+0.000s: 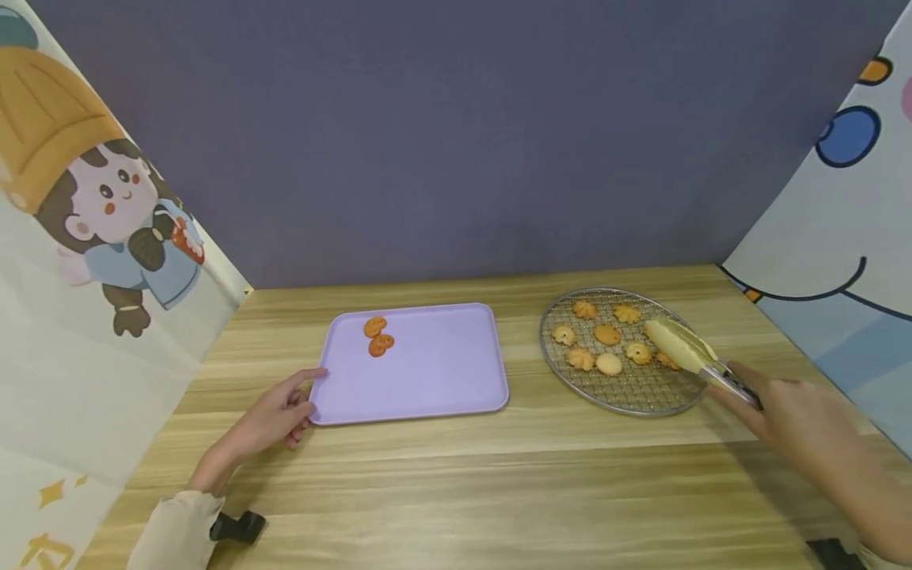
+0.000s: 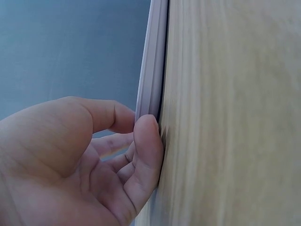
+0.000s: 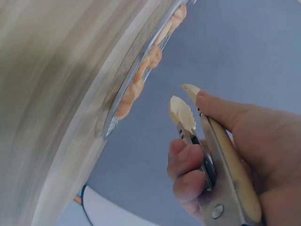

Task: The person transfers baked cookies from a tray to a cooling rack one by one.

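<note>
At the left side of the lilac tray point(image 1: 420, 372), my left hand point(image 1: 274, 416) pinches the rim near its front corner; the left wrist view shows thumb and finger on the tray edge point(image 2: 153, 61). Two brown pretzel-shaped cookies point(image 1: 381, 345) lie at the tray's back left. My right hand point(image 1: 805, 412) grips metal tongs with cream-coloured tips point(image 1: 677, 344) over the right side of a round wire rack point(image 1: 634, 396). In the right wrist view the tong tips point(image 3: 182, 112) stand apart with nothing visible between them. Several cookies point(image 1: 607, 335), some flower-shaped and some round, sit on the rack.
Tray and rack stand side by side on a wood-grain table point(image 1: 456, 491). Behind it rises a dark grey panel point(image 1: 456, 142). Printed cartoon panels flank both sides, with a chef figure point(image 1: 114, 190) on the left.
</note>
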Demonstrator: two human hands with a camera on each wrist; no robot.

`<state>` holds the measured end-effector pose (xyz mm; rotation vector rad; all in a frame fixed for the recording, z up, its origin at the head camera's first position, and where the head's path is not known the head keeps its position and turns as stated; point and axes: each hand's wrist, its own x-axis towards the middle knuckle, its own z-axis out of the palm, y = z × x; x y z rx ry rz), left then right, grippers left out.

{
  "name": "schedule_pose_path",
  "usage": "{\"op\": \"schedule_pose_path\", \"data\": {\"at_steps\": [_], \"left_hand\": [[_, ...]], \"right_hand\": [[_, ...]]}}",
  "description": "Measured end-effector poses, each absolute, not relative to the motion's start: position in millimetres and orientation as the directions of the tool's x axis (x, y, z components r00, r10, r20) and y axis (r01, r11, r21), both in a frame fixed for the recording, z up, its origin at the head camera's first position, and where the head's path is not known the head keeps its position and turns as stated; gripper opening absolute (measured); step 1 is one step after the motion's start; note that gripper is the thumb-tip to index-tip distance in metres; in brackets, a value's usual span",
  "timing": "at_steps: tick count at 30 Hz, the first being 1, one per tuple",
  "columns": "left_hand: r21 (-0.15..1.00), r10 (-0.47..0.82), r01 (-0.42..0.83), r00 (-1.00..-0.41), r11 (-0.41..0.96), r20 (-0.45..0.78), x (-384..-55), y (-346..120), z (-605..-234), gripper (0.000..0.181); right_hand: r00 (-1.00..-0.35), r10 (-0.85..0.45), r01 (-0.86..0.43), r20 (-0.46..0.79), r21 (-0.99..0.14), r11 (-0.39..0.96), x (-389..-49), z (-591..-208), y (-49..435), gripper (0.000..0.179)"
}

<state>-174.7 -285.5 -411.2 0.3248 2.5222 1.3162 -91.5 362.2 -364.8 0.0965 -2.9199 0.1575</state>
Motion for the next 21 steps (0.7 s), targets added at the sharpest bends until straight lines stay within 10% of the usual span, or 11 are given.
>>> {"op": "schedule_pose_path", "data": {"at_steps": [7, 21], "left_hand": [[0.839, 0.332, 0.073, -0.934, 0.538, -0.132, -176.0, -283.6, -410.9, 0.058], [0.832, 0.341, 0.085, -0.931, 0.548, -0.129, -177.0, -283.3, -409.9, 0.060]], "right_hand": [[-0.994, -0.025, -0.040, 0.106, -0.138, 0.990, -98.4, -358.5, 336.1, 0.107], [-0.935, -0.224, -0.236, 0.274, -0.013, 0.972, -102.0, -356.7, 279.0, 0.102]]}}
